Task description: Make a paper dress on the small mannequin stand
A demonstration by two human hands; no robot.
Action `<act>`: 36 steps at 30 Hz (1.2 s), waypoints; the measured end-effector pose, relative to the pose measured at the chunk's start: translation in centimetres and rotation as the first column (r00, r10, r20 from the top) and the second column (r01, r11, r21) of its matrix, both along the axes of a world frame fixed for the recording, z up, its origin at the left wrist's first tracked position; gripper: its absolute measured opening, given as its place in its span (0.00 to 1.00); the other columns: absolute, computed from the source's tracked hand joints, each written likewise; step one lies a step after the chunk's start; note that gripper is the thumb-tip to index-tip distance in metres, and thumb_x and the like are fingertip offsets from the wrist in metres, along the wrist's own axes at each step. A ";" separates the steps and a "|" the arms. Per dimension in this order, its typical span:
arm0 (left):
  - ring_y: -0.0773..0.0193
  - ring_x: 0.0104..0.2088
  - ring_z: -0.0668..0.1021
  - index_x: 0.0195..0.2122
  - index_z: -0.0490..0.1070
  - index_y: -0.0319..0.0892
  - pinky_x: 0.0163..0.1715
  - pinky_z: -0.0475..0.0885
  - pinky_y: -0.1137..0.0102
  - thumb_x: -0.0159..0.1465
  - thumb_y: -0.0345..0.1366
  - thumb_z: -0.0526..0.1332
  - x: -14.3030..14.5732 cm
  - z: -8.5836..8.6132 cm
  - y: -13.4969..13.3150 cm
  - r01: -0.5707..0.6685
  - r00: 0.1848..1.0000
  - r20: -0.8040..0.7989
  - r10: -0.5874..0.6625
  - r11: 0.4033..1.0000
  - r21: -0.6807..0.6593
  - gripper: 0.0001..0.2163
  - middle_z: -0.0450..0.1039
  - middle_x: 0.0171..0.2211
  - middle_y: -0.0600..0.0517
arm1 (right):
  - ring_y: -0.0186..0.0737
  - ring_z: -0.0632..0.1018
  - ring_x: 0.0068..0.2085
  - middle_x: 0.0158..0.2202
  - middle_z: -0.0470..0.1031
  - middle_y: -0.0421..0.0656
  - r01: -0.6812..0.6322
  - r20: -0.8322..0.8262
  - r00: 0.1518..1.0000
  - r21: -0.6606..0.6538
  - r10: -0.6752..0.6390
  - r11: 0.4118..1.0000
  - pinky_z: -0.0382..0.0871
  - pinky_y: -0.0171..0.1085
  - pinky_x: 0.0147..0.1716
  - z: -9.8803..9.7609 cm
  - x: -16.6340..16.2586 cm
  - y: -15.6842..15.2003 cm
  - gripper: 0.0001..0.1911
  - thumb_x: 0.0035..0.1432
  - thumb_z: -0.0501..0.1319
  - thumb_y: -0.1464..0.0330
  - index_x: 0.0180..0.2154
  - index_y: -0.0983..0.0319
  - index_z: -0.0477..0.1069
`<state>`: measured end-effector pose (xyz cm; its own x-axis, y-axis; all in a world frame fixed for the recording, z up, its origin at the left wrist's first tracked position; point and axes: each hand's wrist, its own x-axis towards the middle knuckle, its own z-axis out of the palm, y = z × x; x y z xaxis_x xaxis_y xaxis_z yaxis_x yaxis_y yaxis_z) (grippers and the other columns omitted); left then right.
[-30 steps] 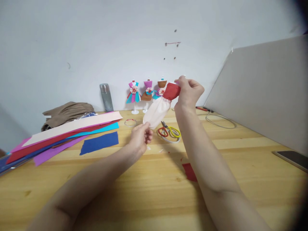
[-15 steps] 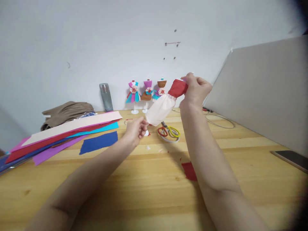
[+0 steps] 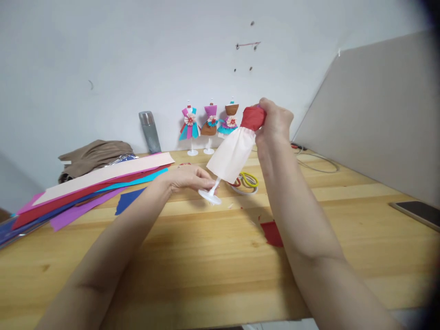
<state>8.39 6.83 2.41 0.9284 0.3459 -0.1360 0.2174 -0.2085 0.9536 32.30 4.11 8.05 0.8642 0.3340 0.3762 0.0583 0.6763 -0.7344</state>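
Note:
A miniature dress mannequin tilts in the air, its top leaning right. It wears a red bodice and a pale pink gathered skirt. Closed around the upper end is my right hand, which hides the neck. My left hand pinches the white stem just under the skirt hem, above the round white base. Behind the skirt, partly covered, lie scissors with red and yellow handles. A red fabric scrap rests on the table beside my right forearm.
Three dressed mini mannequins stand against the wall, near a grey flask. Coloured fabric sheets and a brown cloth lie at left, with a blue piece. A phone and cable lie at right, by a grey panel.
The mannequin has turned more upright, and its white stem and base now show below the skirt. My left hand has shifted from the skirt's lower end to the stem.

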 end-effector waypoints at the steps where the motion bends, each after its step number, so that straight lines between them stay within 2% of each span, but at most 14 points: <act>1: 0.58 0.34 0.81 0.25 0.82 0.40 0.34 0.73 0.71 0.52 0.37 0.73 0.3 -0.4 -0.2 0.000 1.000 0.005 0.000 1.000 -0.007 0.06 0.81 0.31 0.43 | 0.34 0.69 0.26 0.18 0.65 0.36 0.003 -0.009 1.000 0.001 -0.003 1.000 0.69 0.37 0.29 -0.1 0.1 0.2 0.17 0.53 0.60 0.76 0.16 0.58 0.61; 7: 0.61 0.29 0.80 0.26 0.83 0.41 0.30 0.72 0.71 0.49 0.35 0.74 2.1 -3.1 -1.3 -0.058 0.997 0.038 0.062 0.993 -0.101 0.05 0.82 0.29 0.44 | 0.38 0.73 0.28 0.21 0.66 0.37 0.001 0.044 0.999 -0.040 0.001 0.999 0.71 0.39 0.30 -0.8 0.9 0.8 0.16 0.53 0.64 0.71 0.18 0.57 0.62; 10: 0.66 0.27 0.79 0.26 0.82 0.37 0.29 0.71 0.75 0.49 0.36 0.75 2.5 -3.7 -1.1 -0.064 0.995 0.059 0.077 0.980 -0.186 0.08 0.80 0.27 0.44 | 0.40 0.75 0.31 0.24 0.69 0.39 -0.083 0.087 0.992 -0.117 0.093 0.990 0.71 0.41 0.32 -0.6 1.5 0.2 0.15 0.58 0.63 0.61 0.22 0.58 0.65; 13: 0.64 0.30 0.81 0.25 0.81 0.35 0.34 0.73 0.73 0.47 0.42 0.77 2.1 -3.2 -0.2 -0.039 0.992 0.107 0.073 0.956 -0.292 0.14 0.80 0.28 0.44 | 0.45 0.77 0.39 0.32 0.75 0.46 -0.243 0.178 0.940 -0.246 0.290 0.938 0.73 0.46 0.38 0.0 2.1 -1.1 0.26 0.62 0.52 0.44 0.31 0.59 0.72; 15: 0.61 0.32 0.82 0.26 0.80 0.34 0.37 0.74 0.69 0.44 0.46 0.78 1.6 -2.3 0.5 0.007 0.987 0.151 0.046 0.943 -0.333 0.19 0.80 0.29 0.43 | 0.50 0.77 0.49 0.42 0.77 0.51 -0.264 0.254 0.906 -0.282 0.338 0.922 0.72 0.49 0.45 0.3 2.1 -1.9 0.32 0.62 0.47 0.39 0.38 0.59 0.73; 18: 0.58 0.32 0.81 0.26 0.78 0.33 0.39 0.75 0.64 0.46 0.49 0.77 0.5 -1.0 1.5 0.095 0.959 0.281 0.020 0.915 -0.391 0.21 0.79 0.28 0.44 | 0.52 0.74 0.57 0.52 0.74 0.53 -0.191 0.253 0.934 -0.237 0.250 0.953 0.69 0.51 0.48 0.7 0.9 -2.6 0.31 0.64 0.46 0.42 0.45 0.58 0.73; 19: 0.58 0.31 0.81 0.25 0.77 0.34 0.38 0.75 0.64 0.47 0.48 0.77 0.2 -0.6 1.7 0.121 0.940 0.340 0.027 0.905 -0.407 0.20 0.78 0.27 0.45 | 0.51 0.74 0.56 0.52 0.75 0.51 -0.170 0.217 0.952 -0.209 0.216 0.963 0.70 0.50 0.47 0.8 0.3 -2.8 0.27 0.63 0.50 0.44 0.44 0.58 0.73; 21: 0.58 0.30 0.80 0.24 0.75 0.35 0.37 0.75 0.64 0.48 0.47 0.77 -0.4 0.0 2.0 0.163 0.888 0.456 0.057 0.889 -0.428 0.19 0.75 0.25 0.48 | 0.48 0.78 0.52 0.48 0.78 0.47 -0.187 0.194 0.954 -0.217 0.230 0.958 0.71 0.45 0.44 0.8 -1.2 -3.0 0.18 0.58 0.59 0.51 0.40 0.57 0.74; 24: 0.62 0.27 0.77 0.21 0.69 0.39 0.35 0.74 0.65 0.55 0.46 0.72 -1.1 0.5 2.2 0.174 0.807 0.573 0.142 0.870 -0.461 0.18 0.69 0.22 0.52 | 0.42 0.80 0.44 0.40 0.81 0.42 -0.257 0.311 0.875 -0.351 0.371 0.900 0.71 0.41 0.41 0.6 -3.3 -3.1 0.14 0.50 0.67 0.58 0.37 0.57 0.76; 27: 0.66 0.23 0.70 0.18 0.60 0.41 0.31 0.72 0.66 0.66 0.48 0.61 -1.6 0.7 2.4 0.139 0.757 0.609 0.236 0.853 -0.503 0.23 0.61 0.20 0.54 | 0.43 0.80 0.39 0.32 0.82 0.43 -0.292 0.389 0.786 -0.451 0.480 0.844 0.71 0.42 0.41 0.0 -4.9 -3.0 0.12 0.43 0.71 0.61 0.31 0.61 0.80; 30: 0.66 0.20 0.66 0.15 0.54 0.43 0.26 0.70 0.67 0.68 0.52 0.55 -2.2 0.6 2.6 0.121 0.729 0.640 0.243 0.874 -0.471 0.28 0.56 0.18 0.54 | 0.47 0.81 0.38 0.32 0.83 0.45 -0.310 0.468 0.594 -0.617 0.654 0.723 0.72 0.45 0.43 -0.7 -6.1 -2.9 0.12 0.42 0.72 0.62 0.30 0.61 0.81; 32: 0.65 0.20 0.65 0.14 0.51 0.43 0.24 0.69 0.67 0.65 0.55 0.58 -2.4 0.6 2.7 0.117 0.725 0.658 0.203 0.905 -0.409 0.30 0.54 0.17 0.54 | 0.49 0.82 0.40 0.36 0.84 0.46 -0.295 0.482 0.486 -0.695 0.729 0.656 0.74 0.47 0.44 -1.1 -6.6 -2.9 0.12 0.44 0.72 0.62 0.33 0.61 0.82; 34: 0.65 0.20 0.67 0.13 0.52 0.43 0.24 0.70 0.67 0.59 0.56 0.65 -2.4 0.5 2.6 0.137 0.717 0.683 0.143 0.931 -0.338 0.30 0.55 0.16 0.54 | 0.50 0.83 0.41 0.38 0.84 0.48 -0.259 0.519 0.442 -0.707 0.731 0.658 0.75 0.48 0.44 -1.4 -6.9 -3.0 0.13 0.47 0.72 0.62 0.36 0.61 0.82; 36: 0.65 0.22 0.70 0.14 0.58 0.42 0.25 0.71 0.67 0.53 0.54 0.71 -2.3 0.5 2.6 0.171 0.698 0.710 0.089 0.943 -0.286 0.28 0.59 0.17 0.54 | 0.51 0.83 0.41 0.40 0.84 0.49 -0.172 0.607 0.428 -0.673 0.670 0.719 0.76 0.49 0.43 -1.5 -7.2 -3.1 0.17 0.50 0.70 0.61 0.42 0.62 0.80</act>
<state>6.07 9.39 2.91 0.8019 0.3649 0.4731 -0.5468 0.1294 0.8272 25.08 1.06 6.57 -0.0219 0.8884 0.4586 0.5601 0.3909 -0.7304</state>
